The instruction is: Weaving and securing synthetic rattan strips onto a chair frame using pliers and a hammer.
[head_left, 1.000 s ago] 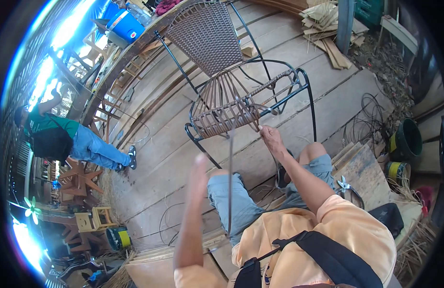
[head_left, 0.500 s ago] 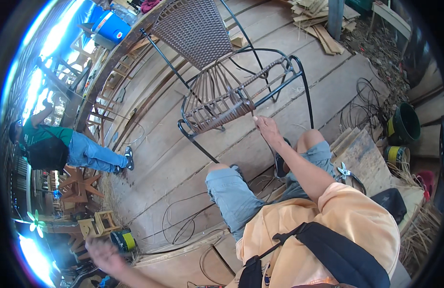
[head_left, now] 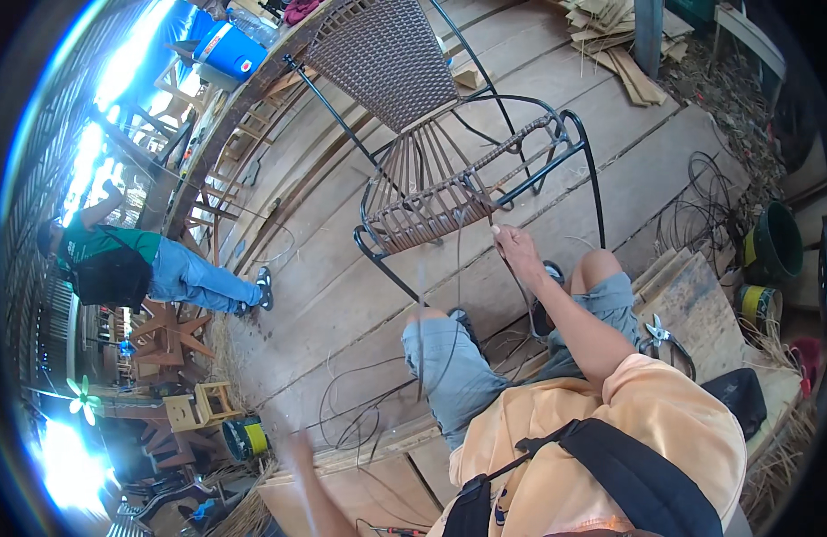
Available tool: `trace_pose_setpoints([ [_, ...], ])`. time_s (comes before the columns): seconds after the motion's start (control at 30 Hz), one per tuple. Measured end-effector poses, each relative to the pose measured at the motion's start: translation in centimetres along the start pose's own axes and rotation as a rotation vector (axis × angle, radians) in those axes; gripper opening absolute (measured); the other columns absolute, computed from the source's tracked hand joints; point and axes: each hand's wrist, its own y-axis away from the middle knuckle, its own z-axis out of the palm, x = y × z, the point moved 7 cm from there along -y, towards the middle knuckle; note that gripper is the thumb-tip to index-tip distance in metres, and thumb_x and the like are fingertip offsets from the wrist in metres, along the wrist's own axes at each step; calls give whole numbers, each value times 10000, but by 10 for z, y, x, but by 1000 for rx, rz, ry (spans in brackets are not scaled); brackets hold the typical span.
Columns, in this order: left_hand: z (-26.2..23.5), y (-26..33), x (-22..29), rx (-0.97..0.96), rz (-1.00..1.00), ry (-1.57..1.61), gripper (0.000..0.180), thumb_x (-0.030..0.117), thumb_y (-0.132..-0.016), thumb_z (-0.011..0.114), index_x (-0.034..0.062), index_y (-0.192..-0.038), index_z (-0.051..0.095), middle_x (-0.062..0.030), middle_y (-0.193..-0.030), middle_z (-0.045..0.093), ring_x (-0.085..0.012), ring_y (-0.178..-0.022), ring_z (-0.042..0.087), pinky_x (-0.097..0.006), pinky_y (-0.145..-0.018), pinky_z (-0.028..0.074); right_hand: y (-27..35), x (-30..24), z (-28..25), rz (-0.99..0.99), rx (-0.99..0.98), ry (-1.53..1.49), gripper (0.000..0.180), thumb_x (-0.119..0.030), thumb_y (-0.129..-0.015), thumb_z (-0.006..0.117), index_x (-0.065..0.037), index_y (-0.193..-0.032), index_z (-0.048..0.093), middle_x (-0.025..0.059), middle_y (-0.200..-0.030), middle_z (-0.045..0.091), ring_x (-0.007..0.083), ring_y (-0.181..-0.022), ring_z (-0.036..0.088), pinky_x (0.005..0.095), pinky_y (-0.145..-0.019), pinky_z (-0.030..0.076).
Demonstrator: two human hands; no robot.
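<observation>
A metal-framed chair (head_left: 413, 143) stands in front of me. Its backrest (head_left: 386, 67) is tightly woven in brown, and brown strands (head_left: 431, 166) run across its seat frame with gaps between them. Just off the front corner of the seat, my right hand (head_left: 521, 251) is closed on a brown weaving strand (head_left: 527, 309), which hangs below the fingers. My left hand (head_left: 295, 447) is low on the left, smeared by motion; whether it holds anything cannot be made out. A thin, blurred strand (head_left: 420, 331) crosses in front of my left knee.
Pliers (head_left: 657, 331) lie on boards at my right, near green buckets (head_left: 773, 240). Coiled black strands (head_left: 695, 201) and stacked wood slats (head_left: 623, 45) are farther off. A person in a green shirt (head_left: 127, 264) stands at the left. Loose strands (head_left: 355, 425) lie on the floor.
My left hand has swung right and slightly closer to me. The right hand stays closed on the strand near the seat corner. The whole view has shifted slightly.
</observation>
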Motion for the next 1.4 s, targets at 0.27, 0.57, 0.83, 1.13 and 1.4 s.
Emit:
trace_pose_setpoints([
  [0.27, -336, 80, 367, -196, 831, 1642, 413, 327, -933, 440, -43, -1062, 573, -166, -916, 608, -236, -832, 592, -338, -747, 452, 4, -11, 16, 22, -29, -34, 407, -342, -921, 496, -71, -619, 471, -41, -550, 394, 61, -517, 337, 250, -469, 286],
  [0.57, -340, 85, 314, 713, 759, 1299, 340, 143, -818, 616, -28, -1096, 520, -208, -1064, 534, -349, -990, 523, -428, -865, 416, -8, -4, 16, 9, -13, -67, 424, -336, -932, 480, -78, -597, 457, -38, -543, 403, 58, -518, 351, 243, -472, 290],
  [0.83, -360, 77, 365, 973, 769, 1007, 203, 203, -836, 608, 47, -946, 540, -57, -729, 552, -222, -680, 550, -375, -661, 430, -4, -4, 20, 30, -52, -63, 428, -347, -910, 516, -63, -595, 463, -46, -568, 386, 66, -542, 340, 256, -478, 289],
  [1.13, -116, 4, 100, -96, -1, 1504, 433, 231, -821, 557, 1, -1185, 520, 19, -720, 469, -56, -529, 371, -218, -419, 294, -9, 2, 17, 42, -29, -60, 422, -366, -891, 538, -63, -602, 482, -44, -556, 397, 58, -535, 357, 245, -476, 295],
  [1.4, 78, 48, -195, 347, -240, 895, 255, 221, -835, 526, 30, -978, 616, -121, -782, 621, -236, -607, 547, -378, -526, 420, -9, 9, 19, 57, -64, -154, 436, -383, -895, 522, -69, -598, 469, -46, -556, 382, 60, -545, 346, 246, -479, 296],
])
